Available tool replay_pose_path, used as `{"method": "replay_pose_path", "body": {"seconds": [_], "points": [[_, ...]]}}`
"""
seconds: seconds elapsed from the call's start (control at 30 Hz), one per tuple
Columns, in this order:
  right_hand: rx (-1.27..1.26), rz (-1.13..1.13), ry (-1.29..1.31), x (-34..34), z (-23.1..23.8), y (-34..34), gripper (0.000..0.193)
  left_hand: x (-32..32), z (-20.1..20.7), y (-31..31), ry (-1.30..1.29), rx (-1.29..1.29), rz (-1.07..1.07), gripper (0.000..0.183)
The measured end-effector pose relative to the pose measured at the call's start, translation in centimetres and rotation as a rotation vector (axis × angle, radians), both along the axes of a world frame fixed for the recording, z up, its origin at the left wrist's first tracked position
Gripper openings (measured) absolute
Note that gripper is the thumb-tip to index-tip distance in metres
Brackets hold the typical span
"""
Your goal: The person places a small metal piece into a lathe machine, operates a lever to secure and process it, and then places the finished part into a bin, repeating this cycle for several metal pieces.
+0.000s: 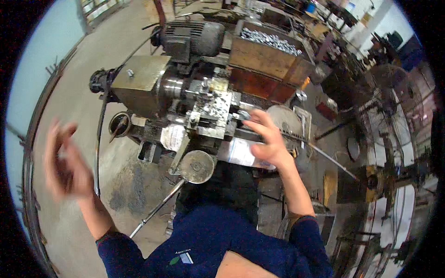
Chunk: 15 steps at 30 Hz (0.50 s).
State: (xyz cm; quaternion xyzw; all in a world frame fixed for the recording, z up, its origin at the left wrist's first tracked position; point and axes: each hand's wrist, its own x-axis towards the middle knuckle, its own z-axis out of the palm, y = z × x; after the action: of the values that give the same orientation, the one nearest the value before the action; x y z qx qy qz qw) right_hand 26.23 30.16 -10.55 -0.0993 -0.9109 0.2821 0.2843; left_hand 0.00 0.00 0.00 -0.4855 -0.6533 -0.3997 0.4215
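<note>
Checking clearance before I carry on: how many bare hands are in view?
2. The left hand is blurred, out at the left side of the view; the right hand is by the right side of the machine. The cluttered background could hide others.

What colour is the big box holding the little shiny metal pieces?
The box is a stained, rusty-looking brown; it shows best in the head view.
</note>
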Motion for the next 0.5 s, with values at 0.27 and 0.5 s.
{"method": "replay_pose_path", "body": {"seconds": [0.27, 0.5], "points": [[0.508, 0.205, -0.445, -21.6, 1.8, -0.9, 0.025, -13.0, -17.4, -15.7, -0.681, -0.781, 0.634, 0.040], [0.414, 0.125, -0.665, -25.1, -0.1, 0.3, 0.028, -11.5, -22.9, -16.3, -1.027, -0.637, 0.438, 0.037]]}}
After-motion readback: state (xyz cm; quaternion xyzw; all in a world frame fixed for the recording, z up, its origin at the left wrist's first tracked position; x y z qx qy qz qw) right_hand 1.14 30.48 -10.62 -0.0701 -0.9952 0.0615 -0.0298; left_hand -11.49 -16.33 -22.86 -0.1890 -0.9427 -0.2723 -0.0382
